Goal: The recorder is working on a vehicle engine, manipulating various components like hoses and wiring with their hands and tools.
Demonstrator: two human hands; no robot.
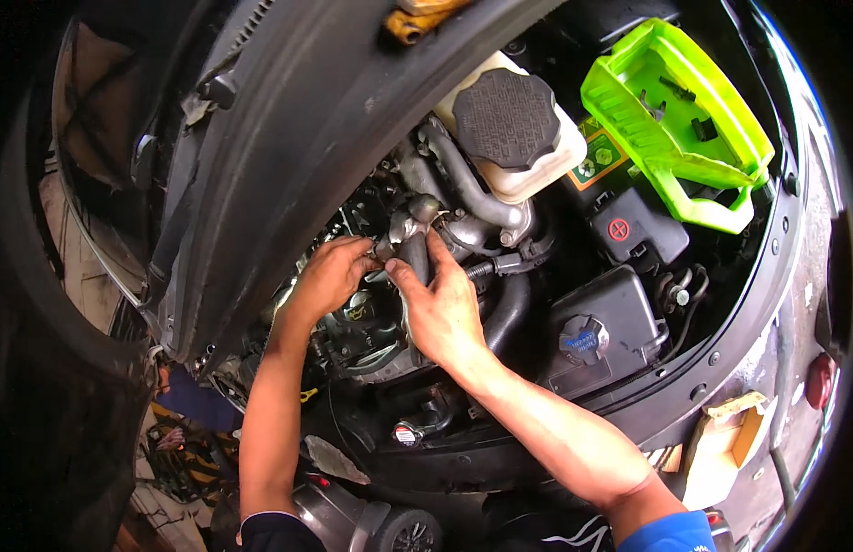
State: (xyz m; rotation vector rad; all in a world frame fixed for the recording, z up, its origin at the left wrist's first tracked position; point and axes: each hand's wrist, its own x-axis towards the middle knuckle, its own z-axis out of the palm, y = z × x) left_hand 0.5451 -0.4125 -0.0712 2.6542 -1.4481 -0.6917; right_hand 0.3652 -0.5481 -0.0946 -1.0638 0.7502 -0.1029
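Observation:
A dark rubber hose [415,260] rises in the middle of the engine bay and meets a metal pipe fitting [410,224]. My right hand [445,317] is closed around this hose, with the thumb on its left side and the index finger along its right. Just to the left, my left hand [327,279] has its fingertips pinched together beside the fitting, close to the right thumb. Whatever those fingertips hold is too small and hidden to name. A rounded dark cap [424,208] tops the fitting.
A white reservoir [537,170] with a large black cap [507,120] stands beyond my hands. At right, a bright green cut-open jug [670,189] holding small parts rests over the battery. A black tank [620,308] lies nearer. The raised hood [288,138] slants along the left.

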